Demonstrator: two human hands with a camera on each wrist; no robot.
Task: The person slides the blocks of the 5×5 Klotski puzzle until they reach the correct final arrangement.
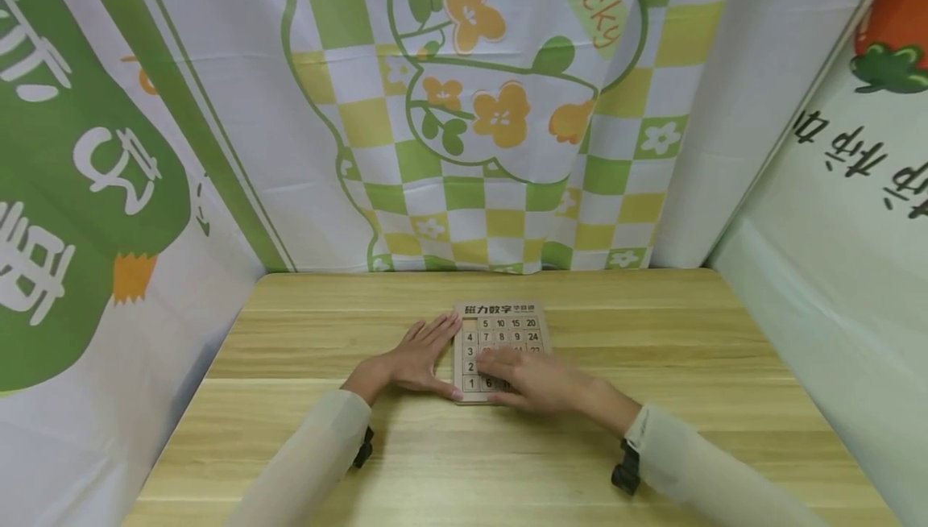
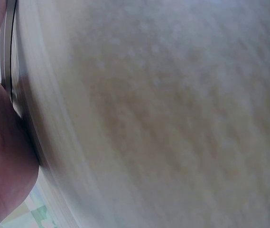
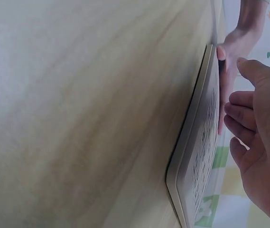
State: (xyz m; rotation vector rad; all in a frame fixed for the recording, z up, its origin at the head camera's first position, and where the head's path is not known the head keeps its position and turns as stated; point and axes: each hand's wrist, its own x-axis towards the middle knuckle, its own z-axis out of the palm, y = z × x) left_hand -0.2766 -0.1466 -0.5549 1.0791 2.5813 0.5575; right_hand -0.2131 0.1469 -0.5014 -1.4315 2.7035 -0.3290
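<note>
A wooden sliding number puzzle lies flat on the table, printed characters along its far edge. Numbered square tiles fill its grid, with one vacant slot at the far left corner. Along the puzzle's left side rests my left hand, fingers extended against the frame and thumb at the near corner. My right hand is over the lower right tiles and hides several of them. In the right wrist view, the right hand's loosely bent fingers hover by the tile face, holding nothing.
The light wood-grain table extends around the puzzle on every side. A printed cloth with green and yellow checks hangs behind it, and more printed cloth hangs at the left and right. Each wrist wears a black band.
</note>
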